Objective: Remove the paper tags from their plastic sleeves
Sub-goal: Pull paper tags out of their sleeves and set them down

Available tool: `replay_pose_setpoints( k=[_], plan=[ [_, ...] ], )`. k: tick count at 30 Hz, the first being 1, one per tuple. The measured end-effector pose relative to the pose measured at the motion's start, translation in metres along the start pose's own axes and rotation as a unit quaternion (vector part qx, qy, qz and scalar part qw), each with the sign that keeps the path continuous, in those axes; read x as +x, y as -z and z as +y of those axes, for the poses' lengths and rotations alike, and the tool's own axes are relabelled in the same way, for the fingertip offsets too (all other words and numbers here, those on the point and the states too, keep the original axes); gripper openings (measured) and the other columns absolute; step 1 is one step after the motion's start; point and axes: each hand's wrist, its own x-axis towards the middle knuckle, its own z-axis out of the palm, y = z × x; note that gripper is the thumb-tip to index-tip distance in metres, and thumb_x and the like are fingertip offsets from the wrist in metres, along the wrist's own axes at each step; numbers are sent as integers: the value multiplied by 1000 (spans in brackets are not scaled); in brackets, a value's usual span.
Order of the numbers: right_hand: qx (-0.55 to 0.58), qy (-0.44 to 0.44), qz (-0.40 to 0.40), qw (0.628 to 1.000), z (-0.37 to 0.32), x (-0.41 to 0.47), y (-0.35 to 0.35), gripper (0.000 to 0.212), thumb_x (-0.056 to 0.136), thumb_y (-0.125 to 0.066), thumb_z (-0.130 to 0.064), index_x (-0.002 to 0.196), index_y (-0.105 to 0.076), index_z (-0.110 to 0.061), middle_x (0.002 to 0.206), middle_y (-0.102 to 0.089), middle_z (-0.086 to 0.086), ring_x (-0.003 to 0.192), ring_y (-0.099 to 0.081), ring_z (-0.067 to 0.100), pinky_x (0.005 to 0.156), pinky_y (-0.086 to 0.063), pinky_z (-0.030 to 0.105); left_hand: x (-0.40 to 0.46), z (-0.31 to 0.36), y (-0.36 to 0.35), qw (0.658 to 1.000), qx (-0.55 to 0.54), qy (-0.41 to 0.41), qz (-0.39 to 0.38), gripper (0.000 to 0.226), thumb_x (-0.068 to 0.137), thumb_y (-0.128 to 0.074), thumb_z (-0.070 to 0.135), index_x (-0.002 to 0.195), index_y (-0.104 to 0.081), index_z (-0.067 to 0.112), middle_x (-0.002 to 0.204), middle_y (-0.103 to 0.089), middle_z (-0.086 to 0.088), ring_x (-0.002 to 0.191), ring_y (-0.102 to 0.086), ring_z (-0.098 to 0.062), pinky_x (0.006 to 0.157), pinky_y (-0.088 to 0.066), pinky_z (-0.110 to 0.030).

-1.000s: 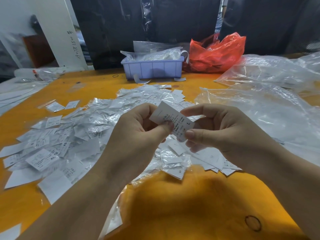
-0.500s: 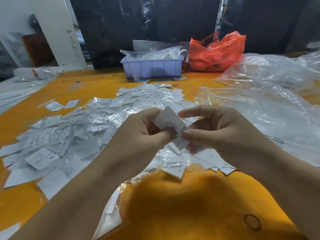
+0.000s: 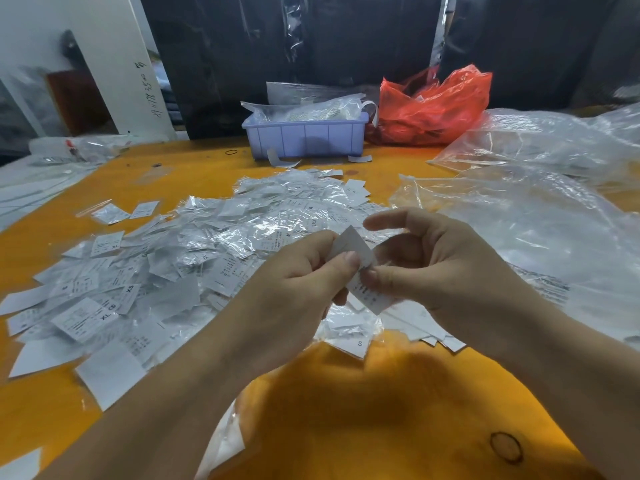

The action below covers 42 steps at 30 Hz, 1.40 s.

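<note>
Both hands hold one white paper tag [image 3: 360, 268] just above the orange table [image 3: 381, 410]. My left hand [image 3: 294, 289] pinches its upper part between thumb and fingers. My right hand [image 3: 433, 268] pinches its lower, printed part with the thumb, index finger lifted and stretched out. Whether a clear sleeve still covers the tag I cannot tell. A wide pile of sleeved tags [image 3: 194, 258] spreads over the table to the left and behind the hands. A few loose tags [image 3: 429, 332] lie under my right hand.
A lilac plastic bin [image 3: 304, 138] with plastic-wrapped stock stands at the back centre, a red plastic bag [image 3: 433, 105] beside it. Large clear plastic bags [image 3: 540, 216] cover the right side. A white panel [image 3: 114, 64] leans at the back left.
The hands have worked the tag: it has slid down and now sticks out below my right thumb. My right index finger has lifted off it and points left.
</note>
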Motion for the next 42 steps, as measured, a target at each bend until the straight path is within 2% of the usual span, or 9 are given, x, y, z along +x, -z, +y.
replay_pose_setpoints(
  k=[8,16,20,24,29,32,35,38,42],
  plan=[
    [-18,50,6,999,1,-3,-3,58,58,-78,-26,113,-61,-27,88,-68,-7,75,-72,20,70,-61,36,-1,0,-2,1000,4,18,1,25,84,-46,36,74,-59,18,62,-57,6,54,-45,-8,53,-36,-21],
    [-30,64,54,996,5,0,-1,40,73,-79,-14,107,-63,-27,84,-67,-9,72,-68,11,63,-55,23,-6,3,-4,991,113,-48,61,24,82,-52,56,103,-54,45,88,-65,19,75,-62,-5,59,-52,-20],
    [-29,63,57,996,6,0,-1,40,73,-79,-13,106,-63,-29,88,-67,-9,74,-70,15,63,-58,27,-8,6,-7,984,139,-96,49,22,84,-58,47,105,-59,41,85,-65,18,67,-60,-5,50,-45,-13],
    [-20,63,61,996,5,-1,-1,43,66,-79,-25,106,-63,-29,90,-67,-11,72,-69,11,58,-53,21,-7,6,-8,977,174,-110,53,27,85,-56,47,112,-57,45,87,-63,23,71,-61,-7,51,-46,-15],
    [-10,66,70,995,8,1,-1,40,65,-79,-26,102,-65,-32,92,-69,-5,74,-70,16,62,-56,28,-7,6,-8,975,179,-116,56,27,87,-57,41,112,-66,39,78,-63,16,66,-58,-7,50,-43,-14],
    [-9,65,69,995,7,1,-3,45,61,-77,-32,104,-64,-30,93,-70,-3,77,-71,17,64,-59,31,-7,5,-7,981,150,-110,61,15,91,-59,33,102,-69,37,77,-66,14,63,-56,-8,48,-43,-15],
    [-5,51,54,997,4,1,1,51,60,-75,-37,109,-62,-26,92,-71,-8,80,-71,13,63,-56,23,-6,5,-4,990,96,-84,64,13,90,-57,36,90,-70,36,73,-68,10,61,-55,-11,52,-45,-23],
    [33,28,30,999,1,2,5,50,62,-74,-24,111,-62,-20,88,-71,-6,79,-71,13,63,-52,19,-3,4,0,995,29,-50,84,16,85,-54,38,81,-69,33,62,-61,8,53,-48,-6,48,-39,-19],
    [49,21,23,998,-1,2,7,38,70,-73,-7,106,-62,-13,82,-72,9,80,-72,25,63,-57,29,-1,3,3,994,-11,-33,103,22,89,-51,37,80,-70,30,64,-63,11,53,-51,-1,50,-41,-12]
  ],
)
